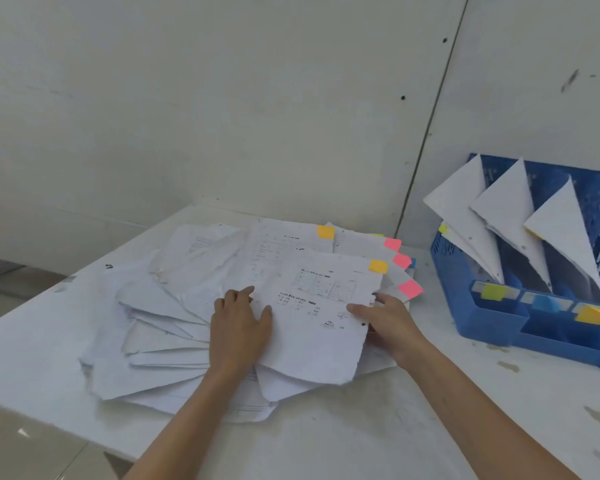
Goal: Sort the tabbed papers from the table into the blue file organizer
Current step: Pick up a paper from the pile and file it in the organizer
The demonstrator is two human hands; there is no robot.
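Note:
A fanned pile of white tabbed papers point(187, 306) lies on the white table point(378, 427). The top sheet point(319, 306) carries an orange tab point(378, 266); other sheets show an orange tab point(325, 232) and pink tabs point(410, 288). My left hand point(240, 327) rests flat on the pile at the top sheet's left edge. My right hand point(388, 318) pinches the top sheet's right edge, thumb on top. The blue file organizer point(492, 317) stands at the right with three slots holding white papers point(506, 216); its front bears yellow-green, blue and orange labels.
A pale wall rises directly behind the table, with a vertical seam near the organizer. The table's left edge drops to a tiled floor point(21, 448). Bare tabletop lies in front of the pile and between the pile and the organizer.

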